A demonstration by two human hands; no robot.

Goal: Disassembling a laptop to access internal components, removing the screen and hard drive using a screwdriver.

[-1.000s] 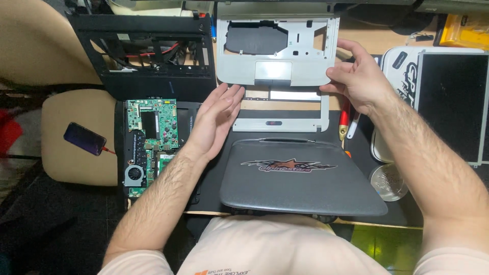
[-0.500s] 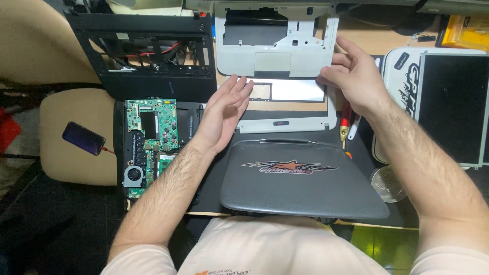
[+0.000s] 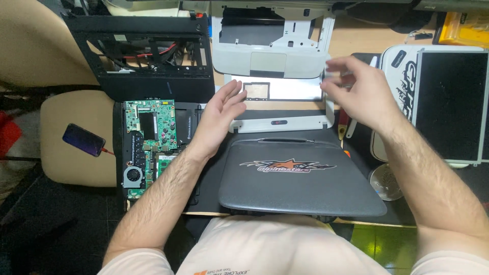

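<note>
My left hand (image 3: 220,113) hovers open, palm turned right, beside the left side of a white screen bezel frame (image 3: 279,122) that lies flat on the desk. Behind the bezel lies a white laptop palmrest cover (image 3: 270,61) with a touchpad. My right hand (image 3: 359,91) is blurred, with its fingers spread and nothing in them, just off the right edge of the palmrest and above the bezel's right corner. A grey laptop lid (image 3: 298,178) with a star emblem lies closest to me.
A green motherboard with a fan (image 3: 150,140) sits on a black base at left, a black laptop chassis (image 3: 147,51) behind it. A phone (image 3: 84,140) rests on a beige chair. A screen panel (image 3: 451,102), a round dish (image 3: 384,181) and a red-handled screwdriver (image 3: 344,122) lie at right.
The white palmrest cover, held up by my right hand before, now lies flat at the back. My right hand has let go and pulled back. My left hand shifted slightly toward the bezel.
</note>
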